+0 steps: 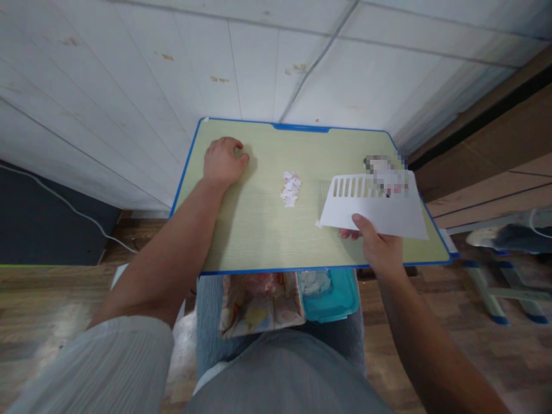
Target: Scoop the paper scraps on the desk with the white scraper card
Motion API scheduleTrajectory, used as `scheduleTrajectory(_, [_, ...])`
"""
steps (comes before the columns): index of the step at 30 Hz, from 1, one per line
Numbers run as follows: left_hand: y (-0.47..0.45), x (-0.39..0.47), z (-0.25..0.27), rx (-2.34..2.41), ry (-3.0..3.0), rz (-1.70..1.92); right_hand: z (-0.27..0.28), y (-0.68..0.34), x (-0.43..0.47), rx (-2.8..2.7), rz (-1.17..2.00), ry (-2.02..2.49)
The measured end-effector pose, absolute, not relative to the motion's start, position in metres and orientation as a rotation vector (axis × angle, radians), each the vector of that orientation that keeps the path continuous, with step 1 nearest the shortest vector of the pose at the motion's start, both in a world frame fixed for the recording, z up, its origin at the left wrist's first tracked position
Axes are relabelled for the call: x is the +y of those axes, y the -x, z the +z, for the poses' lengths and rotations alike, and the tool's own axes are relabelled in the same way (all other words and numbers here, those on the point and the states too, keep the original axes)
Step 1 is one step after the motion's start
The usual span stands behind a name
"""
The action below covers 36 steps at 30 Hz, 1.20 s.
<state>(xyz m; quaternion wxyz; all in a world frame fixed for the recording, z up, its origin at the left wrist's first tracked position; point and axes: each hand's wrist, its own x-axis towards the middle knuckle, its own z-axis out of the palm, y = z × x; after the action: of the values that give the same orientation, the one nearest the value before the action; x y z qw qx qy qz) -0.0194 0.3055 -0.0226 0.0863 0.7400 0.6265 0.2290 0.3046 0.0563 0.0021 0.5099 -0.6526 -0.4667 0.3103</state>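
Note:
My right hand (382,244) grips the near edge of a white sheet of paper (371,213), thumb on top and fingers beneath. A row of narrow slots runs along the far side of the sheet, which is held over the right part of the table. My left hand (225,161) rests at the table's far left, fingers loosely curled, a gap between thumb and forefinger, nothing visible in it. Between the hands lies a small pile of white paper scraps (291,190). One small scrap (319,224) shows by the sheet's left corner.
The pale table (259,230) has a blue rim and stands against a white panelled wall. A pixelated item (382,164) lies at the back right, partly behind the sheet. Below the front edge are a patterned box (284,322) and a turquoise container (332,310). At right, a person's foot (483,237) shows.

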Motion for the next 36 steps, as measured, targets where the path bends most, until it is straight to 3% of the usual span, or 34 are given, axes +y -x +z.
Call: scheduleTrajectory(36, [0.018,0.314,-0.03,1.822,-2.158,0.816,-0.015,-0.325,0.024,-1.018,0.697,1.598])
